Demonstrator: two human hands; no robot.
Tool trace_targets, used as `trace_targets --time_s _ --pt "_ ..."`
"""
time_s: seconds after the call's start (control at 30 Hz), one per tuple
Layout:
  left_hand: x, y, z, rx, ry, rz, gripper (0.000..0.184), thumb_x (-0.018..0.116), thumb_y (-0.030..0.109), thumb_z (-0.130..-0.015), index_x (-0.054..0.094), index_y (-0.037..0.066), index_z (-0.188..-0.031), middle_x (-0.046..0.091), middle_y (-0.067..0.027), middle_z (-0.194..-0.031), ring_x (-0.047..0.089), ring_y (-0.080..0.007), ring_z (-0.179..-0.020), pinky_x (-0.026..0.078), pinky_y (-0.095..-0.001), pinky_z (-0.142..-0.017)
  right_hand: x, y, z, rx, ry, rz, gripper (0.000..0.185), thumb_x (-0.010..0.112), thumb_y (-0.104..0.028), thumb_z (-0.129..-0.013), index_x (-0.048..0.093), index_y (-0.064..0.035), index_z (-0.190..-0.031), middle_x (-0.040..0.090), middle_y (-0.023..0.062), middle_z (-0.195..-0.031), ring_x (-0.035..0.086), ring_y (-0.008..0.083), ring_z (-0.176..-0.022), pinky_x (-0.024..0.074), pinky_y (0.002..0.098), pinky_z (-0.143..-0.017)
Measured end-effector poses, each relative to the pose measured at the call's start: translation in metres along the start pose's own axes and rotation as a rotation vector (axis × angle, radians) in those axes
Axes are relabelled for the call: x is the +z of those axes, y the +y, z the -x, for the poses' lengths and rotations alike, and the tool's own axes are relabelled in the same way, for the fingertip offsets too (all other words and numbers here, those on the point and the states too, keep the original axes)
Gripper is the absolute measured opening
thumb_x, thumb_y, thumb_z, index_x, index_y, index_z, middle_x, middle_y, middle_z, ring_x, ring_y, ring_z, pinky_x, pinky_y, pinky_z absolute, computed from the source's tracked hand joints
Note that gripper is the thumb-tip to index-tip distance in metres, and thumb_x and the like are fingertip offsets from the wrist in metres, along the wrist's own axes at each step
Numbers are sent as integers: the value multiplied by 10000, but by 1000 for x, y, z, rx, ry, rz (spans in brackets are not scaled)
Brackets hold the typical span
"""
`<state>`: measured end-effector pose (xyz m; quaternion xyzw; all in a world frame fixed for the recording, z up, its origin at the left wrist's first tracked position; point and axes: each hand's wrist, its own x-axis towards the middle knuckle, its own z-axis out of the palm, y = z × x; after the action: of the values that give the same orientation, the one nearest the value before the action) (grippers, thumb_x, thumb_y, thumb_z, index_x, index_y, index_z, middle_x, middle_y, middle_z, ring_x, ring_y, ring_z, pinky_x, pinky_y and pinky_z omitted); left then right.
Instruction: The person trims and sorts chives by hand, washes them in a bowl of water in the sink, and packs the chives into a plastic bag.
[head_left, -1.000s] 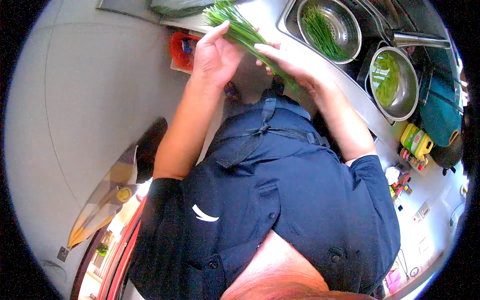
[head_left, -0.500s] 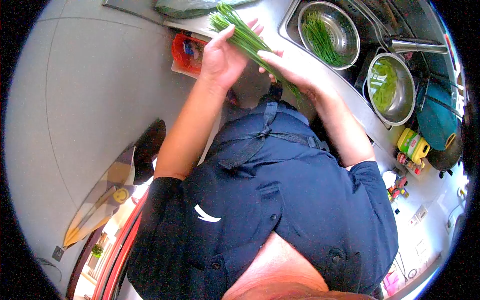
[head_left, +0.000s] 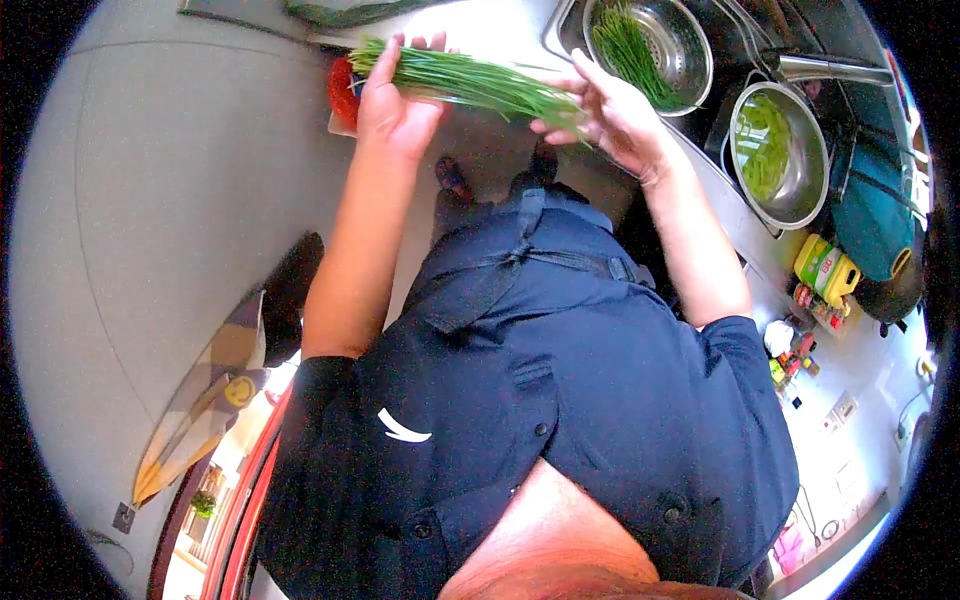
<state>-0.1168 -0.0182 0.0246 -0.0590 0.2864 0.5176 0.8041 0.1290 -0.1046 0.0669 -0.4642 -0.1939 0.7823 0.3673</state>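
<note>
A bunch of long green chives (head_left: 470, 80) stretches almost level between my hands, above the floor by the counter. My left hand (head_left: 405, 110) is palm up, the thumb over the bunch near its pale cut ends and the fingers curled beneath it. My right hand (head_left: 620, 120) is beside the thin leaf tips, thumb and fingers apart. The tips lie loose near its fingers, and whether they touch is hard to make out. More chives (head_left: 635, 55) lie in a perforated metal colander (head_left: 700, 55) in the sink at the upper right.
A metal bowl (head_left: 820, 180) of pale green cut pieces stands right of the sink (head_left: 565, 25). The counter also carries a yellow bottle (head_left: 828, 272) and small jars. A red container (head_left: 343, 95) is behind my left hand. Shoes (head_left: 452, 175) show below.
The bunch has swung from a steep slant to nearly level. My left hand has shifted left; my right hand has loosened from the bunch and spread its fingers.
</note>
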Motion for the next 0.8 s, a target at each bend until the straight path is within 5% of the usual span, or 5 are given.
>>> trace_targets --time_s 0.23,0.47,0.8 --pt "1 8 5 88 108 -13 133 564 177 -991 581 55 -1042 648 -141 -1178 564 -356 -1235 373 -575 -1113 -9 3 10 -15 71 86 658 361 -509 -1040 523 61 -1328 659 182 -1196 703 250 -943 593 345 -818" --pt "-16 14 -8 71 72 36 240 496 210 -1030 491 53 -1212 625 -135 -1178 592 -341 -1189 438 -559 -1069 -20 20 9 -20 196 146 623 378 -480 -1043 541 64 -1298 672 183 -1168 703 225 -929 589 318 -805" --pt "-10 15 -12 132 130 56 223 509 204 -1017 526 28 -1152 636 -177 -1180 573 -380 -1208 393 -562 -1104 7 60 -2 31 72 279 426 587 -309 -984 588 -8 -1286 683 93 -1139 646 123 -925 549 267 -839"
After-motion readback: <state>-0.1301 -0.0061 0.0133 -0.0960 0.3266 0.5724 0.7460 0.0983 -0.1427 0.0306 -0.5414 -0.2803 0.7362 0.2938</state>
